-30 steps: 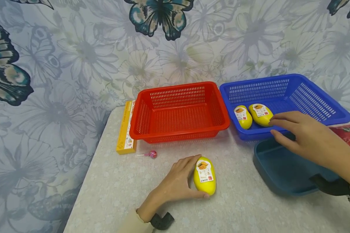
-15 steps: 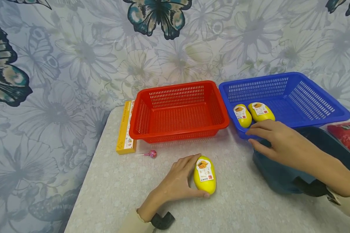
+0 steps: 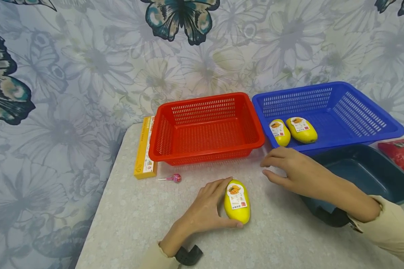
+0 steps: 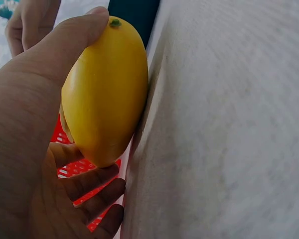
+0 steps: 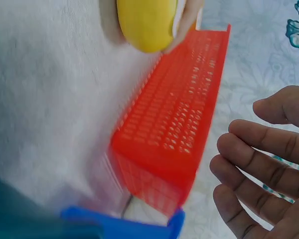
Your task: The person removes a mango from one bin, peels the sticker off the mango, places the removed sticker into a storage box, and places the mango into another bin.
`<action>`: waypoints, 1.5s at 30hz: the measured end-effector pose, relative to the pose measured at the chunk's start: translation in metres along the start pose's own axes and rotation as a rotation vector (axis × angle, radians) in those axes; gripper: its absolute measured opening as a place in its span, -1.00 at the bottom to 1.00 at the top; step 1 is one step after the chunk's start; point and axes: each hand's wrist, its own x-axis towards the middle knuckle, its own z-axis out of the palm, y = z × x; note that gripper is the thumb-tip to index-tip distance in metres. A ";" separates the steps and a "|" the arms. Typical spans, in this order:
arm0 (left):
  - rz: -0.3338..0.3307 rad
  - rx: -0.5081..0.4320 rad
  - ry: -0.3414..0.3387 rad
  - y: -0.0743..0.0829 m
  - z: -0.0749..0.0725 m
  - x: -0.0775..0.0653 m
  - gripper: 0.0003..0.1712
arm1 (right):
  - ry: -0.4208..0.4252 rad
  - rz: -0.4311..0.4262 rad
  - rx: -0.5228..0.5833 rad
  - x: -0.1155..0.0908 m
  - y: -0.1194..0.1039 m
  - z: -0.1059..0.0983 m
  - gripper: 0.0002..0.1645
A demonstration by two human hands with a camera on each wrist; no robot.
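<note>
A yellow mango (image 3: 237,201) with a white picture label lies on the table. My left hand (image 3: 207,209) holds it from the left, thumb at its near end and fingertips at its far end. In the left wrist view the thumb presses beside the mango's (image 4: 107,94) green stem end. My right hand (image 3: 294,172) is over the table between the blue basket and the dark teal basin (image 3: 363,168), fingers loosely bent around nothing. Two similar mangoes (image 3: 302,130) lie in the near left corner of the blue basket (image 3: 343,123).
A red basket (image 3: 207,155) stands at the back middle, beside the blue one. Left of it lies a yellow box (image 3: 144,149), with a wrapped lollipop (image 3: 176,178) in front. At the far right is a red packet (image 3: 400,155). A patterned wall rises behind.
My right hand has moved left and toward me, away from the mangoes in the blue basket and across the basin. The left hand and its mango stay in place.
</note>
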 end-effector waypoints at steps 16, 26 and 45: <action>0.032 0.013 0.011 0.000 0.000 0.002 0.39 | -0.124 0.010 0.092 0.018 -0.012 0.043 -0.75; 0.035 0.014 0.003 0.000 0.001 0.002 0.38 | -0.097 -0.088 0.138 0.021 -0.014 0.061 -0.84; 0.016 -0.010 -0.009 0.001 0.000 0.000 0.37 | -0.138 0.104 0.276 0.026 -0.019 0.064 -0.93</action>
